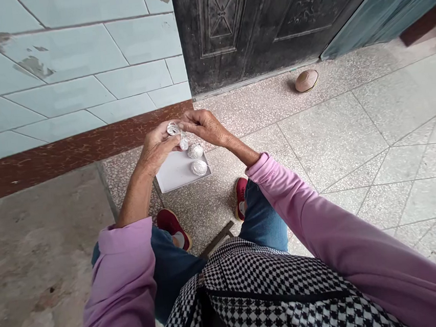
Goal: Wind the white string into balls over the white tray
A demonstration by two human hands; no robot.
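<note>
White, stringy coil [173, 128], round with an open middle; we noted it in the left hand [155, 148], above the far edge of a shallow white tray [175, 170]. Its open face was turned up toward us. Being round, the coil showed no clear long axis, but with the pale bulge just below it the bundle ran from upper left to lower right. The left hand was curled partly closed, thumb pressed over the bundle. The right hand [207, 127] reached in from the other side, thumb and forefinger close together by the coil; whether they gripped a strand, we could not tell.

Two white balls [199, 168] sat at the tray's right end, one behind the other, the farther just under the hands. Red shoes [173, 226] stood near the tray on the speckled floor [325, 122]. Beyond: tiled wall [64, 55], dark door [251, 31], brownish rounded object [306, 81] well apart. Nothing blocked the right hand's side.
</note>
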